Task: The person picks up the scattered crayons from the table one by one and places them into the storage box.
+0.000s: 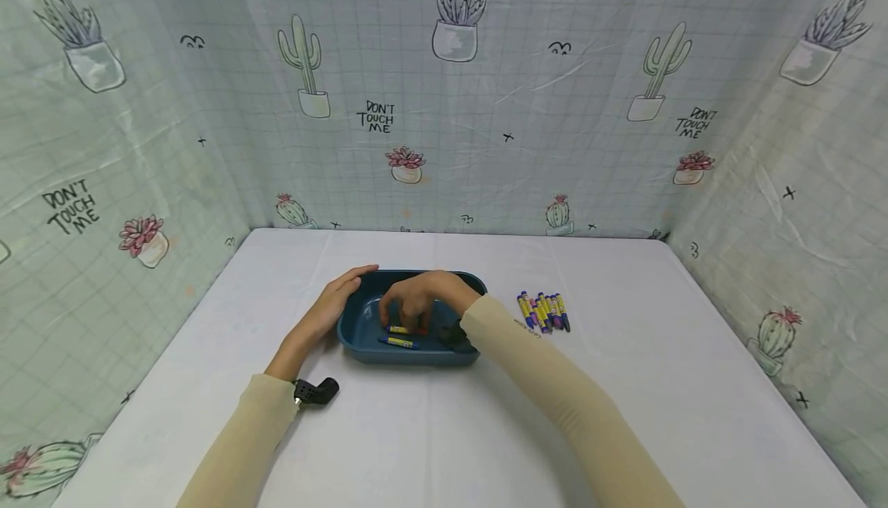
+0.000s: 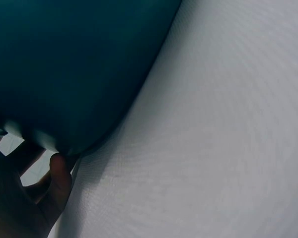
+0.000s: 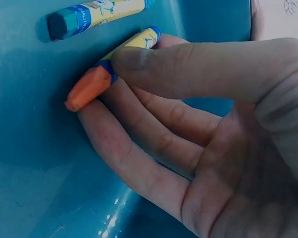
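A blue plastic bin sits on the table. Inside it, my right hand pinches an orange crayon with a yellow and blue wrapper between thumb and fingers, low over the bin's floor. A teal crayon lies close beside it on the bottom; in the head view this crayon is nearer the front wall. My left hand rests against the bin's left side from outside, its fingers extended along the wall. The left wrist view shows the fingertips touching the outer wall.
Several crayons with yellow and blue wrappers lie grouped on the white tablecloth, right of the bin. Something dark is in the bin's right part, partly behind the right sleeve. A patterned curtain surrounds the table.
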Action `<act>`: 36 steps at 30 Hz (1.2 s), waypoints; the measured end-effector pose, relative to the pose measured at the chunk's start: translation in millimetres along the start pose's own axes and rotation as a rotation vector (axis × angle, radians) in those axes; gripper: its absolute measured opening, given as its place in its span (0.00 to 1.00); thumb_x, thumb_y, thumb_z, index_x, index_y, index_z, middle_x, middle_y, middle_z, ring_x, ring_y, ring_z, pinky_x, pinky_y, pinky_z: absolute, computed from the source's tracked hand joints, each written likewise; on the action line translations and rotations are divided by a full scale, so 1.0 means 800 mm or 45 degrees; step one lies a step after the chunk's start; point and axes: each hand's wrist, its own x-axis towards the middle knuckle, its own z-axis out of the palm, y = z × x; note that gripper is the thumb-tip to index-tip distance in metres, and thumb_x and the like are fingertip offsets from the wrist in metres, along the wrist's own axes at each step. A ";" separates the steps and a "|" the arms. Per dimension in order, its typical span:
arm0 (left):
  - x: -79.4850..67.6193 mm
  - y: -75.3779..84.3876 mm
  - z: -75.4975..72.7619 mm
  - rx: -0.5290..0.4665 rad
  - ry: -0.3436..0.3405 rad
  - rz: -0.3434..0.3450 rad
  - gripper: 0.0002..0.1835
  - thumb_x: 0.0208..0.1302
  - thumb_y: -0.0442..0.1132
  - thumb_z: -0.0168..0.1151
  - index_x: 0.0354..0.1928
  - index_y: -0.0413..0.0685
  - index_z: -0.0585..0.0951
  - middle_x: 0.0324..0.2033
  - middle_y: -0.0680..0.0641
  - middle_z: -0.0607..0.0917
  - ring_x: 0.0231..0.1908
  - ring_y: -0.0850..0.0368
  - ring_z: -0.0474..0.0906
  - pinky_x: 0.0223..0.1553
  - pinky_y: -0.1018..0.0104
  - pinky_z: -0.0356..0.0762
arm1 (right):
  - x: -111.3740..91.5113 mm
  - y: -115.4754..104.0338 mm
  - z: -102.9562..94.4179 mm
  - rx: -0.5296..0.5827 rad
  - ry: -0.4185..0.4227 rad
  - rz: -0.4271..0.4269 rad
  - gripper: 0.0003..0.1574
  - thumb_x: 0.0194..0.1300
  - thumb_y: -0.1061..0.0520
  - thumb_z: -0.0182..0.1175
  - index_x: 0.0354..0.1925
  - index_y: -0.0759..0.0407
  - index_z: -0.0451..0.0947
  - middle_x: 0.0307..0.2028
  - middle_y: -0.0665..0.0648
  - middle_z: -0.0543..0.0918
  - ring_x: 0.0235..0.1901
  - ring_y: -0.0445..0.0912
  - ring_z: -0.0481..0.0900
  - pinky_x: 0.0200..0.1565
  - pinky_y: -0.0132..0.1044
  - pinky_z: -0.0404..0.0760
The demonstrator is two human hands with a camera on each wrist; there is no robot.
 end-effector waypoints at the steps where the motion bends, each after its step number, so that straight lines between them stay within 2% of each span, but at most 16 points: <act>1: 0.000 0.000 0.000 0.002 -0.001 -0.002 0.25 0.86 0.44 0.34 0.77 0.49 0.67 0.78 0.41 0.65 0.80 0.39 0.53 0.80 0.35 0.46 | 0.000 0.000 0.000 0.001 -0.005 0.000 0.25 0.71 0.70 0.58 0.60 0.48 0.77 0.43 0.58 0.84 0.36 0.48 0.85 0.42 0.43 0.90; 16: 0.000 0.000 0.000 -0.004 -0.003 -0.002 0.26 0.86 0.44 0.34 0.78 0.49 0.66 0.78 0.41 0.65 0.80 0.39 0.53 0.80 0.35 0.46 | 0.001 0.001 0.001 -0.001 -0.043 -0.015 0.24 0.70 0.69 0.61 0.58 0.48 0.75 0.37 0.58 0.86 0.33 0.48 0.87 0.39 0.40 0.90; 23: 0.001 -0.001 0.001 -0.040 -0.006 -0.014 0.26 0.86 0.42 0.33 0.78 0.46 0.65 0.79 0.39 0.63 0.81 0.38 0.51 0.80 0.34 0.44 | 0.003 0.005 0.002 0.007 -0.012 -0.021 0.21 0.69 0.68 0.62 0.55 0.49 0.77 0.42 0.56 0.87 0.40 0.48 0.87 0.41 0.41 0.91; 30: 0.001 -0.001 0.001 -0.010 0.003 -0.021 0.26 0.86 0.42 0.32 0.78 0.47 0.65 0.78 0.40 0.64 0.81 0.39 0.52 0.80 0.36 0.45 | 0.001 0.008 0.002 0.032 -0.007 -0.056 0.22 0.68 0.70 0.63 0.55 0.51 0.78 0.42 0.58 0.87 0.39 0.50 0.88 0.42 0.42 0.91; 36: -0.004 0.020 0.002 -0.032 -0.010 -0.021 0.25 0.85 0.37 0.33 0.77 0.40 0.65 0.78 0.35 0.64 0.80 0.35 0.51 0.80 0.34 0.44 | -0.008 0.008 0.000 0.051 0.004 -0.074 0.26 0.68 0.70 0.62 0.61 0.55 0.76 0.42 0.59 0.87 0.39 0.49 0.88 0.43 0.42 0.91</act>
